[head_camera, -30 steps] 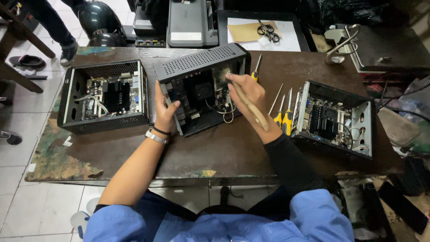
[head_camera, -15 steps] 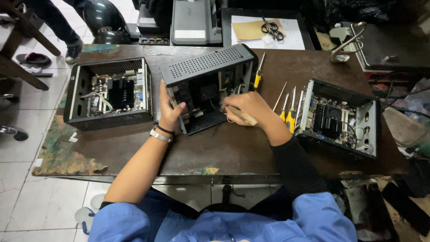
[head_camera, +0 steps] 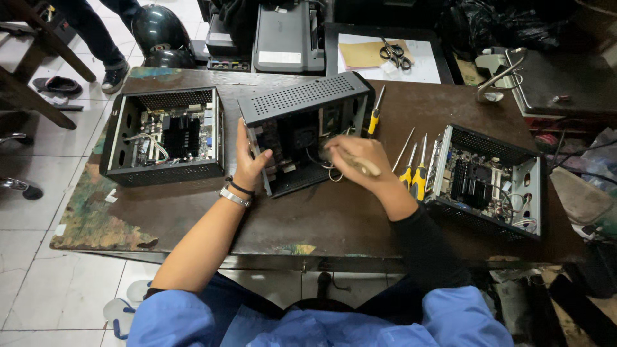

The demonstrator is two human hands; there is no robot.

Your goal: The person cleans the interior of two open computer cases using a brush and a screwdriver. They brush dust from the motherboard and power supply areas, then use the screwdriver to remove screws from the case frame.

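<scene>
A small black computer case (head_camera: 302, 103) stands tilted on its side at the middle of the brown table (head_camera: 334, 218), its open face toward me. My left hand (head_camera: 247, 160) grips the case's left front edge; a bracelet and a band sit on that wrist. My right hand (head_camera: 353, 160) is closed around a wooden-handled brush (head_camera: 360, 166) and is pushed into the open case among the wires and board. The brush's tip is hidden inside the case.
Two more open cases lie flat, one at the left (head_camera: 164, 135) and one at the right (head_camera: 488, 180). Yellow-handled screwdrivers (head_camera: 414, 170) lie beside my right hand. Scissors (head_camera: 393, 53) rest on paper at the back. A person's legs (head_camera: 96, 38) stand far left.
My right hand has dropped lower and moved deeper into the open case with the brush. My left hand has stayed on the case's edge.
</scene>
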